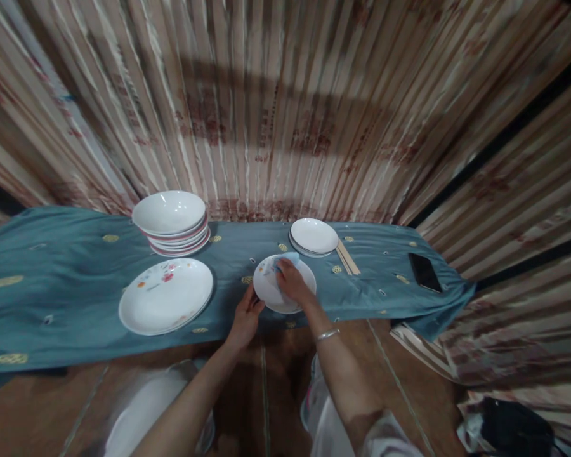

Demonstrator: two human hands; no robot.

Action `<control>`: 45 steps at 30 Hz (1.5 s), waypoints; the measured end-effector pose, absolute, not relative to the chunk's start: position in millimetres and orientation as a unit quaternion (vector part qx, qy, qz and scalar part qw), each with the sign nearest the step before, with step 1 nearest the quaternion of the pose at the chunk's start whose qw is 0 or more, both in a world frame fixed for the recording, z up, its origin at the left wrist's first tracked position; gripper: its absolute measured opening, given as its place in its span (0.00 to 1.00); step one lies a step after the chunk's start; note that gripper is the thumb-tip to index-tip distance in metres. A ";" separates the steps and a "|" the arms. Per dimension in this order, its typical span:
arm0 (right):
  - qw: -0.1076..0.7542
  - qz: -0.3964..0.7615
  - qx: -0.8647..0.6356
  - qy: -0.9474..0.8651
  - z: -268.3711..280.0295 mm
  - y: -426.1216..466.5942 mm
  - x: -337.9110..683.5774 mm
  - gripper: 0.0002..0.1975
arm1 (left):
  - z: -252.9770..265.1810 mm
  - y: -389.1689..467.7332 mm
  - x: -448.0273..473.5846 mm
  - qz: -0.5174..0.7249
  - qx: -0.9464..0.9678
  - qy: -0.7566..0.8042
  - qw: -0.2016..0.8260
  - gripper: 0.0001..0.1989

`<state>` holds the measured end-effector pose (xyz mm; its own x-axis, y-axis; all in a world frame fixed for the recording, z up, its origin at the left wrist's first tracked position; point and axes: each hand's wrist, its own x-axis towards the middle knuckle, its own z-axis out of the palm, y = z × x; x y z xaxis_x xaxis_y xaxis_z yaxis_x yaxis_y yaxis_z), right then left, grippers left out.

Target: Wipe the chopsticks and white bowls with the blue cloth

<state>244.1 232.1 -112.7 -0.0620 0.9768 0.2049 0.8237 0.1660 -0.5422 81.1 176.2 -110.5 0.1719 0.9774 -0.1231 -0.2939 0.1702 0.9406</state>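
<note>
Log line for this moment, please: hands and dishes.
left hand: holds small plate rim | right hand: presses blue cloth on plate | nearby: flowered plate, bowl stack, chopsticks, phone

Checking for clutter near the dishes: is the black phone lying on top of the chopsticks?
No. The phone lies apart on the blue cloth, well to the right of the chopsticks beside the small plates.
</note>
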 end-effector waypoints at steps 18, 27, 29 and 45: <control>0.294 0.352 -0.504 -0.732 -78.6 160.5 228.9 0.15 | -106.0 176.1 77.5 0.486 0.458 0.430 0.608 0.25; 0.336 0.316 -0.611 -0.644 -63.7 132.3 290.6 0.12 | -107.0 178.2 79.9 0.488 0.451 0.426 0.614 0.29; 0.370 0.302 -0.633 -0.609 -63.9 128.7 307.2 0.13 | -110.2 179.6 80.5 0.491 0.445 0.429 0.614 0.30; 0.414 0.309 -0.684 -0.515 -113.2 138.7 287.5 0.10 | -116.2 180.5 87.6 0.511 0.422 0.442 0.605 0.32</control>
<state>287.5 138.7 -113.2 0.2796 0.9601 0.0040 0.4489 -0.1271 -0.8845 87.6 180.5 -116.2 0.0878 0.9908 -0.1030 -0.2443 0.1217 0.9620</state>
